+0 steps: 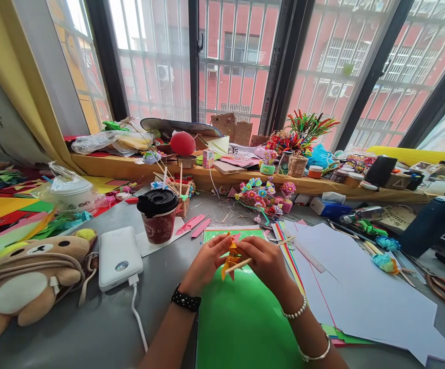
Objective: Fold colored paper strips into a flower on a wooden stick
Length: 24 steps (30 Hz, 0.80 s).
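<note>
Paper (233, 251): orange-and-pink piece, folded, in front of the person above a green sheet (245, 328).
Left hand (211, 256): fingers closed in a pinch on the paper's near-left side.
Right hand (263, 256): fingertips closed at the paper's right side; same hand also gripped a stick (239, 266), its tip just beside the folds. Couldn't tell if stick touched paper.
Done: several folds in, two colours joined in one body, by the look of it.
Left: points jutted out top and bottom, so I judged it part-finished; exact fold count unreadable, fingers covered much of it.
Stock: pink strips (191, 225) lay loose past the sheet, looked unused.
Cup (159, 228): upright, black lid on, contents hidden.
Box (183, 209): behind cup, thin sticks stood up out of it, leaning various ways.
Tin (186, 161): on the ledge (215, 177), red ball (183, 143) resting on top; inside not visible.
Tub (71, 193): white, lidded, bagged in clear plastic, contents hidden.
Jar (315, 172): lid on, orange body, fill unclear.
</note>
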Tool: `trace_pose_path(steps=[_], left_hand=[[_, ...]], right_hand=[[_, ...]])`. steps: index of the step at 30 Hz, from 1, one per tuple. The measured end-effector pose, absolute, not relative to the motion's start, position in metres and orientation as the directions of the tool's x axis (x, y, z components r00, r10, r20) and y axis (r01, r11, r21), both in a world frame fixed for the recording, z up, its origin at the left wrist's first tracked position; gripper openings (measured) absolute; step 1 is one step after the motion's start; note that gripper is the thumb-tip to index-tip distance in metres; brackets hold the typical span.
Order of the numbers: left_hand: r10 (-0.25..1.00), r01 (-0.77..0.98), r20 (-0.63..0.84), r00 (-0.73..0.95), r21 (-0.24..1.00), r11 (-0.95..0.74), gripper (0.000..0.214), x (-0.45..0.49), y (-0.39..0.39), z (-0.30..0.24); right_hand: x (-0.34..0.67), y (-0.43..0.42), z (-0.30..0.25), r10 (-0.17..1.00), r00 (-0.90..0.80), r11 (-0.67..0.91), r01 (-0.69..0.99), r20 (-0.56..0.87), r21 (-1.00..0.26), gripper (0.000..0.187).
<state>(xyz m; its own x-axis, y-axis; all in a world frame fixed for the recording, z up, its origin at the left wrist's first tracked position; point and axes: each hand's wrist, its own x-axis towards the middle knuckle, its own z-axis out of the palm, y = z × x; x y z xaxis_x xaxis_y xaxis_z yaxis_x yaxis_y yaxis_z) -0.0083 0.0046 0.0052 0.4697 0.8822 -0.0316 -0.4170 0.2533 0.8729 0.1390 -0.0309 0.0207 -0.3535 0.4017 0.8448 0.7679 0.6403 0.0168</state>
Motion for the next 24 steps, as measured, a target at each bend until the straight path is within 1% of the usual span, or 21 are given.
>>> trace_pose_path(steps=[2,4,10,24], left_hand=[[0.877,-0.444,-0.041,0.479,0.850,0.283,0.025,-0.0085,0.0052,0.0040],[0.879,-0.454,-0.061,0.473,0.838,0.302,0.026,-0.0084,0.0063,0.0030],[0.909,-0.474,-0.092,0.408,0.829,0.297,0.030,-0.0064,0.0079,0.0007],[0.926,-0.515,-0.126,0.355,0.801,0.307,0.020,-0.0039,0.0078,-0.0029]], right_hand=[[0.1408,-0.0305,0.0212,0.437,-0.359,0.651,0.759,0.824,-0.015,0.020],[0.1419,-0.0302,0.0211,0.450,-0.371,0.654,0.756,0.812,-0.016,0.021],[0.1394,-0.0300,0.0209,0.402,-0.402,0.632,0.772,0.823,0.068,0.028],[0.1390,-0.0283,0.0165,0.435,-0.466,0.619,0.776,0.771,0.119,0.026]])
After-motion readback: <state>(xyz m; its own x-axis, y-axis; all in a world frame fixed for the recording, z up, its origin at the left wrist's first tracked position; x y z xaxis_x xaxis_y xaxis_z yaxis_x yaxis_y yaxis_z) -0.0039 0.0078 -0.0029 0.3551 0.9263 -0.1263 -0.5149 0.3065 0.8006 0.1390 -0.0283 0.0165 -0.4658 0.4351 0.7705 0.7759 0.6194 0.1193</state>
